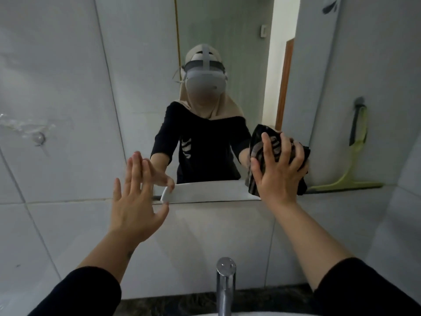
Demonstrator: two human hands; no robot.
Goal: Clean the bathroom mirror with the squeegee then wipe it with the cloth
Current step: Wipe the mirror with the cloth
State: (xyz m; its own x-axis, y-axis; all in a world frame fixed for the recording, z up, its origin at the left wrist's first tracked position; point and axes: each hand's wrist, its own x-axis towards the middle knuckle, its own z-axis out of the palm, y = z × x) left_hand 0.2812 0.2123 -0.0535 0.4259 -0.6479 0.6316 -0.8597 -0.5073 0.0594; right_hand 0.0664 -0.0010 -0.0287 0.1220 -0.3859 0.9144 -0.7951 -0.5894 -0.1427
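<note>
The mirror (pixel 216 30) hangs on the tiled wall in front of me. My right hand (pixel 280 169) presses a dark striped cloth (pixel 258 144) flat against the mirror's lower right corner. My left hand (pixel 134 201) is open with fingers spread, resting at the mirror's lower left corner and holding nothing. A green squeegee (pixel 350 176) with a dark handle hangs on the wall right of the mirror, apart from both hands.
A chrome tap (pixel 224 286) rises at the bottom centre over a dark countertop (pixel 173 304). A clear suction hook (pixel 38 137) sticks to the white tiles at the left. The mirror reflects a person in a headset and a doorway.
</note>
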